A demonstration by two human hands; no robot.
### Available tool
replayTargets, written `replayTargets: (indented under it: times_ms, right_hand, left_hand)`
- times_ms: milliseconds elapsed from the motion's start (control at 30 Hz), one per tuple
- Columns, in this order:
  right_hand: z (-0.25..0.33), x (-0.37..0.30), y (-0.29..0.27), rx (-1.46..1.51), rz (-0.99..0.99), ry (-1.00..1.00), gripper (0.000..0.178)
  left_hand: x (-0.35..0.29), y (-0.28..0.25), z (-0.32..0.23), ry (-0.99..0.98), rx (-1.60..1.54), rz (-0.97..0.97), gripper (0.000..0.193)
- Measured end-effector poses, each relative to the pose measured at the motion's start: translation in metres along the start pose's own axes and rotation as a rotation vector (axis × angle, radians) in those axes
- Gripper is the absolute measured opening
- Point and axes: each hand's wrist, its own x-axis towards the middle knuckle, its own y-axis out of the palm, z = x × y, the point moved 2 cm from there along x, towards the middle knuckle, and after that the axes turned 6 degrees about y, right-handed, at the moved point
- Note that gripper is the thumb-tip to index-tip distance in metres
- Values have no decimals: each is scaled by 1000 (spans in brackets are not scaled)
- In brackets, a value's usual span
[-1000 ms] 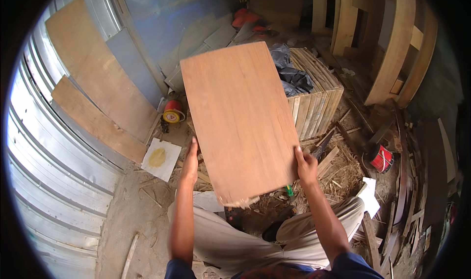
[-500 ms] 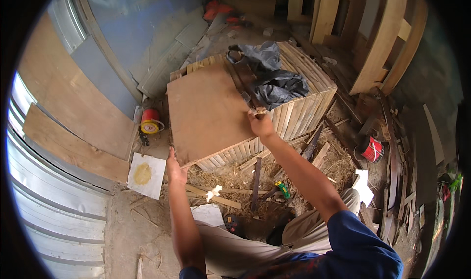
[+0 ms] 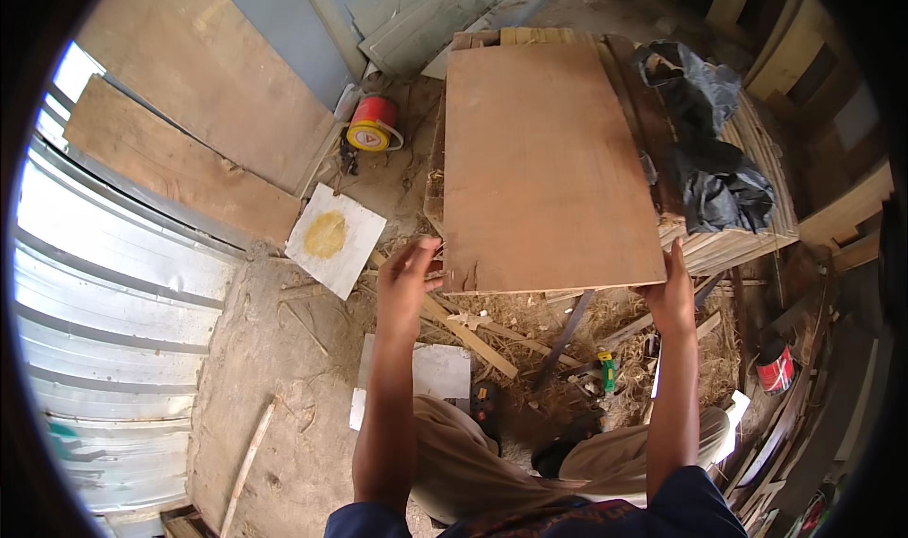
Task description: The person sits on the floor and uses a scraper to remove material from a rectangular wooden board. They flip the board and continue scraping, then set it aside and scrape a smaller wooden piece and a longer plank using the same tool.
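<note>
A brown plywood sheet (image 3: 553,174) lies over the top of a slatted wooden crate (image 3: 757,178), its near edge jutting toward me. My right hand (image 3: 670,297) grips the near right corner, fingers along the side edge and thumb at the front edge. Beside the near left corner is my left hand (image 3: 405,278), its fingers apart and at most brushing the edge. Black plastic sheeting (image 3: 724,188) is bunched on the crate to the right of the plywood. Below the sheet, a green and yellow tape measure (image 3: 606,372) rests on the straw-strewn ground.
A red and yellow bucket (image 3: 371,123) stands left of the crate, near a white board with a yellow stain (image 3: 324,236). A red can (image 3: 776,368) sits among scrap wood at right. Corrugated metal (image 3: 113,330) lines the left side. Wood strips (image 3: 482,344) litter the ground.
My right hand has gone from the sheet's far right side to its near right corner. My left hand's fingers have spread at the left corner. The view has shifted left.
</note>
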Motion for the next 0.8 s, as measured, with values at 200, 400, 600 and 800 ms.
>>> replayTargets:
  times_ms: [200, 400, 600, 800]
  right_hand:
    - [-63, 16, -45, -121, -90, 4, 54]
    - [-139, 27, -120, -440, -319, -50, 24]
    - [-227, -31, -175, -667, -570, 84, 30]
    - [-274, -74, -235, -1094, -1082, -89, 43]
  left_hand:
    - [8, 5, 10, 15, 206, -51, 37]
    - [50, 19, 24, -259, -519, 294, 49]
    - [45, 20, 23, -247, -322, 366, 48]
    - [15, 35, 19, -239, -209, 432, 56]
